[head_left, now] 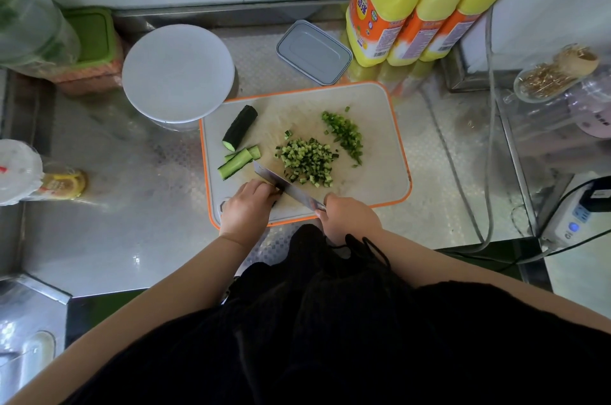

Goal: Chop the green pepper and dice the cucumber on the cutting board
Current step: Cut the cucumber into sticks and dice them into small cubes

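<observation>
Right grip (pixel 345 216) clasps knife (pixel 287 184); left grip (pixel 246 206) pins cucumber strips, mostly hidden. Dicing underway; next cut needs fingertips clear.

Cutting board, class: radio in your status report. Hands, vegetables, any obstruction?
Right hand grips knife; left hand pins cucumber strips. Diced cucumber and chopped pepper piled; cucumber pieces still uncut. No obstruction.

Black, perhaps knitted top; bare forearms
</observation>
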`<action>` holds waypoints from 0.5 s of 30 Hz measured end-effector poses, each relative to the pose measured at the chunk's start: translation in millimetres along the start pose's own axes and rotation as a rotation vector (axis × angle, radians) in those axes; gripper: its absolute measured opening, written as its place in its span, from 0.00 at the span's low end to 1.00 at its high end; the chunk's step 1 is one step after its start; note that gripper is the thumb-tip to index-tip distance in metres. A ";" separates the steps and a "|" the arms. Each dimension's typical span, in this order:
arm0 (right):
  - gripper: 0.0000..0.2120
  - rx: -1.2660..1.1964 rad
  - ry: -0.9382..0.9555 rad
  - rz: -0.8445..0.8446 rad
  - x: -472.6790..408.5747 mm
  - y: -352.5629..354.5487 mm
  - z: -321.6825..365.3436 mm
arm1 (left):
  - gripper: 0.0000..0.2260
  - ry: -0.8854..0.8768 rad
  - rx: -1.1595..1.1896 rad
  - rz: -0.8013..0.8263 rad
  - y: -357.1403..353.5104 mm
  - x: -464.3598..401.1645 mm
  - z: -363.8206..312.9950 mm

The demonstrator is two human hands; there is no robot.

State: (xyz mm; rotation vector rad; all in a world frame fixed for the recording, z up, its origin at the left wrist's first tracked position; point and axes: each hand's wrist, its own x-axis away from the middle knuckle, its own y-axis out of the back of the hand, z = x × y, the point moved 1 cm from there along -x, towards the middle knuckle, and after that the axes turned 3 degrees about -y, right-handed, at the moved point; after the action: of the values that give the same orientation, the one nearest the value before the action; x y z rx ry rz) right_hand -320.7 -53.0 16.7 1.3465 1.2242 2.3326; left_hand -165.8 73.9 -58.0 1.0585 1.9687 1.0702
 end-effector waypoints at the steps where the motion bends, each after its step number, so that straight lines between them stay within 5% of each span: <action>1: 0.13 0.003 0.002 0.005 0.3 -0.4 0.8 | 0.13 -0.015 -0.003 0.005 0.8 1.2 -0.8; 8: 0.08 0.064 -0.003 0.017 -4.2 -6.9 3.3 | 0.12 0.007 -0.019 0.085 -0.2 -0.2 0.0; 15: 0.17 -0.068 -0.062 0.007 -13.0 -3.5 -1.7 | 0.03 -0.054 -0.023 0.070 5.2 -3.1 -2.7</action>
State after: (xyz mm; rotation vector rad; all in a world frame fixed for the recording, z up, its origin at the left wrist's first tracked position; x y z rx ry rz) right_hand -315.4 -58.4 5.5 1.3916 1.1146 2.2968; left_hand -164.8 72.0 -51.7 1.1399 1.8848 1.0875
